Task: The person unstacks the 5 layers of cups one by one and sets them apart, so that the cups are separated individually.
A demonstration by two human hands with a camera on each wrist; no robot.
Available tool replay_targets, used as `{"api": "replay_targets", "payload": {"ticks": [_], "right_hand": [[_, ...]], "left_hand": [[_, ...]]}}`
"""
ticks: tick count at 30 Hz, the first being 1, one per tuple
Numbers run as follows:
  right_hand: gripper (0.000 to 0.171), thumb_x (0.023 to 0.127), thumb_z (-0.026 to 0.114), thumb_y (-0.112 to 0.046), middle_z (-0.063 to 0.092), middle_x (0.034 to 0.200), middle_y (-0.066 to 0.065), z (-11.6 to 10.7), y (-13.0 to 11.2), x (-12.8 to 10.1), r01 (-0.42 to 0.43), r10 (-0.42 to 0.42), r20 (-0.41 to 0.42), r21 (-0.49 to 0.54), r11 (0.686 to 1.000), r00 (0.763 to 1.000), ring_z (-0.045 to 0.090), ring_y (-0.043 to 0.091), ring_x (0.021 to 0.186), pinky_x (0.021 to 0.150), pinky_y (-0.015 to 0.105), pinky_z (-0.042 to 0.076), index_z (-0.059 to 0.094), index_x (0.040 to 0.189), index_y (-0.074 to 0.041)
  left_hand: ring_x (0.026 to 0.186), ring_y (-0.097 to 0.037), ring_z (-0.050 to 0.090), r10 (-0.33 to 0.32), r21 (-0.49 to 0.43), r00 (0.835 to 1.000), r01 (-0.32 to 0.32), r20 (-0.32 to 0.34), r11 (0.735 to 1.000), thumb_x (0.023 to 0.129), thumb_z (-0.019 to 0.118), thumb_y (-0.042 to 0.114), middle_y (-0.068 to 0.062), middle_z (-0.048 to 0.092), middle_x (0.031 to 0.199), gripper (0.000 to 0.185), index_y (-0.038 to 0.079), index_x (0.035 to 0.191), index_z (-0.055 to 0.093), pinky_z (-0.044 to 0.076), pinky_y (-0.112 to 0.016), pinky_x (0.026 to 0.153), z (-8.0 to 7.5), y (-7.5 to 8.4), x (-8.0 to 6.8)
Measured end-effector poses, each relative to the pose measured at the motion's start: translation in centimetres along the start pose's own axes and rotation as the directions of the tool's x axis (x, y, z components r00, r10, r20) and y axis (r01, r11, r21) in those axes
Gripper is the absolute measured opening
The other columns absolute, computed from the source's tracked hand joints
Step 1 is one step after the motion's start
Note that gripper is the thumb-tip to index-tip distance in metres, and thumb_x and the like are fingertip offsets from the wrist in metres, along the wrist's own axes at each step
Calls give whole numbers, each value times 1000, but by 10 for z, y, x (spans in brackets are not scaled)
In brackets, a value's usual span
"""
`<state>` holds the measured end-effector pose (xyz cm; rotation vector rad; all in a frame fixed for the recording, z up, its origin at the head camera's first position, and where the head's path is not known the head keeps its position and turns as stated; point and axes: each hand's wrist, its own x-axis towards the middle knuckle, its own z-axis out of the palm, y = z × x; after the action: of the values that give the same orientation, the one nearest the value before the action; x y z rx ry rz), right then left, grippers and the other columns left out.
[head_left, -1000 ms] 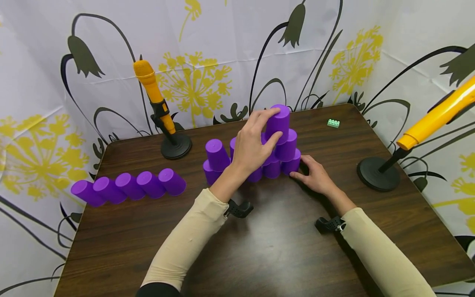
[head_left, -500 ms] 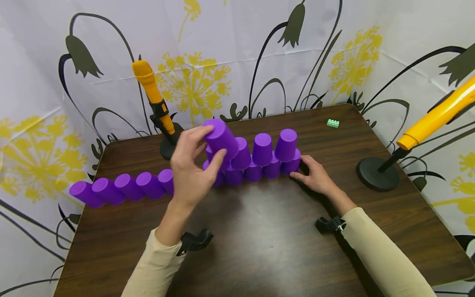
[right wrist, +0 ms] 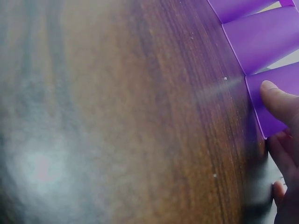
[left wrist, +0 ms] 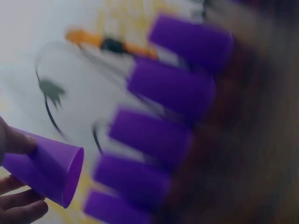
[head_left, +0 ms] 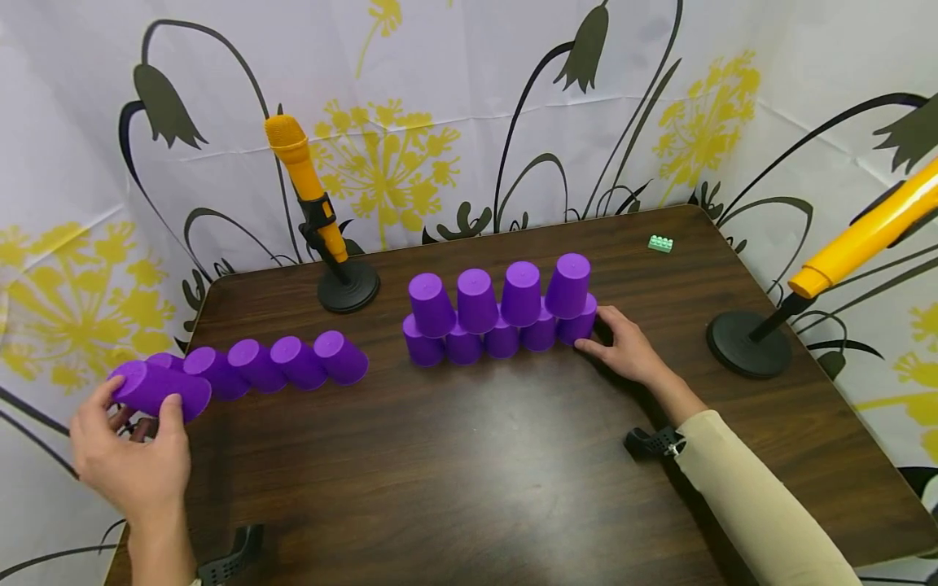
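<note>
My left hand [head_left: 135, 468] holds an upside-down purple cup [head_left: 161, 391], tilted, in front of the left end of a row of purple cups [head_left: 252, 366]. Thumb on one side and fingers on the other pinch this cup [left wrist: 51, 170] in the left wrist view. Right of centre stands a two-level wall of upside-down purple cups, the upper ones [head_left: 476, 301] resting across the lower ones [head_left: 464, 346]. My right hand [head_left: 626, 346] grips the rightmost bottom cup [head_left: 579, 327], its thumb [right wrist: 275, 98] on the near side and the other fingers partly hidden at the far side.
A yellow microphone [head_left: 296, 159] leans in a black stand [head_left: 348, 286] behind the cups. Another yellow microphone [head_left: 865, 228] on a round black base [head_left: 749, 343] stands at the right. A small green toy brick [head_left: 660, 243] lies near the brown table's [head_left: 469, 488] back edge.
My left hand has lifted the single top cup off the wall and carried it left and toward me, to the row's left end. The right hand has stayed at the wall's right end.
</note>
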<state>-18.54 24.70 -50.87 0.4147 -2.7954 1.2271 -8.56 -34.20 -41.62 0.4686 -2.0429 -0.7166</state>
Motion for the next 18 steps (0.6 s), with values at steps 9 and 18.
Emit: {"api": "replay_targets", "payload": {"ticks": [9,18], "right_hand": [[65,86,77,-22,53,134,19,0,1,0,-8,8,0,10,1000,1000,47,36,128,106,54,34,49,141,-2],[63,86,77,-21,54,134,19,0,1,-1,-10,10,-2,10,1000,1000,47,36,128,107,54,34,49,139,-1]], "left_hand": [[116,-33,53,-195,159,977,179,90,971,83,73,11,-13,55,131,53,15,134,56,38,-38,101,12,-67,-1],[122,-36,47,-200,147,968,178,149,973,83,70,3,-20,51,131,55,6,134,50,34,-43,106,21,-83,-3]]}}
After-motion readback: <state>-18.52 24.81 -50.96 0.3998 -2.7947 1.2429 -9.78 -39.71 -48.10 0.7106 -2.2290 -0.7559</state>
